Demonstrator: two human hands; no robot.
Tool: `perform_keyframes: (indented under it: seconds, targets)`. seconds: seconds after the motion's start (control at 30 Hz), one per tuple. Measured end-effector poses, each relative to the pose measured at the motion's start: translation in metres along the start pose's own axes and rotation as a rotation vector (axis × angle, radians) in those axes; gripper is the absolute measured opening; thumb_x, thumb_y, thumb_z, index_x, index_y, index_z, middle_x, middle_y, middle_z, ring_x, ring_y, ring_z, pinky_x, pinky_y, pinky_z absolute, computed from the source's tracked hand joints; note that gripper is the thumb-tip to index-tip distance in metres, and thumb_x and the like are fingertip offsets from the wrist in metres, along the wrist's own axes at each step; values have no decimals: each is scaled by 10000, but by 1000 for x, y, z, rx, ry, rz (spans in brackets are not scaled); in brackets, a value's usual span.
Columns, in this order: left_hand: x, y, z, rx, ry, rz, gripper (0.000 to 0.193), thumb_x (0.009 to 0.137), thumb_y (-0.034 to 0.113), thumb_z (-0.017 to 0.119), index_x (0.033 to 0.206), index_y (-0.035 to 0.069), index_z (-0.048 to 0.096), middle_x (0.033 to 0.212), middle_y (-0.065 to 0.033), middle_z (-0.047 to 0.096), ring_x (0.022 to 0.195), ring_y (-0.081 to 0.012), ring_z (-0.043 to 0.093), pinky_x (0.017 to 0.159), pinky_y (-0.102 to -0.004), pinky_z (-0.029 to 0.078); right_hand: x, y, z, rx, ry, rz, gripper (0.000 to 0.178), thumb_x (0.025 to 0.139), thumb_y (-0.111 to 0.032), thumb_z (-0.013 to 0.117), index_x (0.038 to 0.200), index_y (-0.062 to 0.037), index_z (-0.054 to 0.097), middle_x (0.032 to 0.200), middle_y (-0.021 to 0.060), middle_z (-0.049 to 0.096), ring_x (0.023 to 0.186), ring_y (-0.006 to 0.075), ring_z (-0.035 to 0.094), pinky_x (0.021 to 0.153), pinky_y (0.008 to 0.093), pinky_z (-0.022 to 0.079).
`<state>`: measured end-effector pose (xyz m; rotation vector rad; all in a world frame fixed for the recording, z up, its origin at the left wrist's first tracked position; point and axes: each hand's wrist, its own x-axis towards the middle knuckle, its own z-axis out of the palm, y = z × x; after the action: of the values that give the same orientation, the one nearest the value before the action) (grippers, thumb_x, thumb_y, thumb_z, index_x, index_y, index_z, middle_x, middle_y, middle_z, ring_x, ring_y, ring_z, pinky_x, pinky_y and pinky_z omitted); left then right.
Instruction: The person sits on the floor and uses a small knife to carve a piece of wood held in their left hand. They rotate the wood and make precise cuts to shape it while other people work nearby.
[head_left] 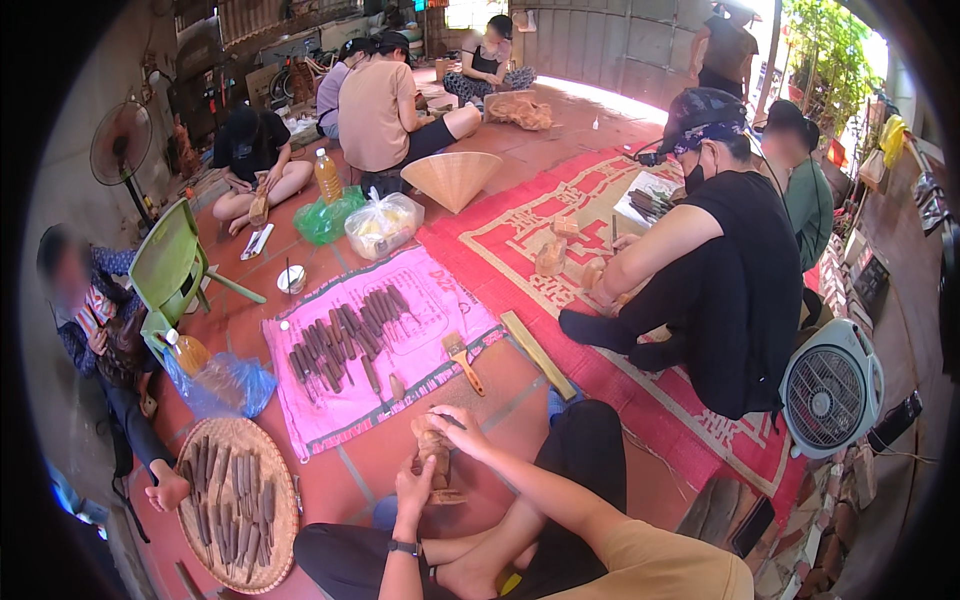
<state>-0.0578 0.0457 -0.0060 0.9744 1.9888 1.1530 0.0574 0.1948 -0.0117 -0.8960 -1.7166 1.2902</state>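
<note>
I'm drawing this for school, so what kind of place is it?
It's probably a wood-carving workshop: the left hand holds a wooden figure, dark-handled tools lie on the pink cloth, and more lie in the round woven tray.

Red tiled floor [250, 325], grey wall [62, 150] at left, green chair [168, 262] — daylight [605, 97] beneath a metal gate [590, 50].

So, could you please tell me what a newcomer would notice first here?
Probably the bright pink cloth left of centre, with dark-handled tools spread on it. Then the red patterned mat to its right and, low in the middle, a wooden carving in the person's left hand.
</note>
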Motion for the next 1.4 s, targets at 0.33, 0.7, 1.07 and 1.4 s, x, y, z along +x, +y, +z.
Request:
perform_keyframes:
  seconds: [0.33,0.7,1.07,1.4]
  targets:
    - [16,-18,11,170,-14,-17,480,858,389,736,1084,-33,702,909,-196,729,863,-258,714,768,-385,544,1,-4,1,-10,-11,31,274,961,-213,647,1110,12,696,1057,104,726,981,173,672,859,317,517]
    - [1,12,2,219,69,89,635,839,451,722,1323,59,601,1121,-239,693,1074,-388,661,933,-460,510,-2,0,-1,211,-33,112,185,950,-121,647,1063,12,706,982,35,700,910,107,633,804,257,518]
    - [5,0,7,165,-83,-113,638,835,582,654,1140,24,695,973,-246,720,964,-407,693,879,-473,531,8,-2,0,149,-59,98,188,954,-116,638,1045,40,685,967,43,695,920,111,618,840,266,493]
    - [-11,23,-10,87,-388,-218,628,743,580,749,987,4,697,888,-159,746,882,-287,727,831,-382,554,6,2,5,268,-73,201,161,953,-108,644,1038,22,689,953,14,662,892,103,599,816,251,482]
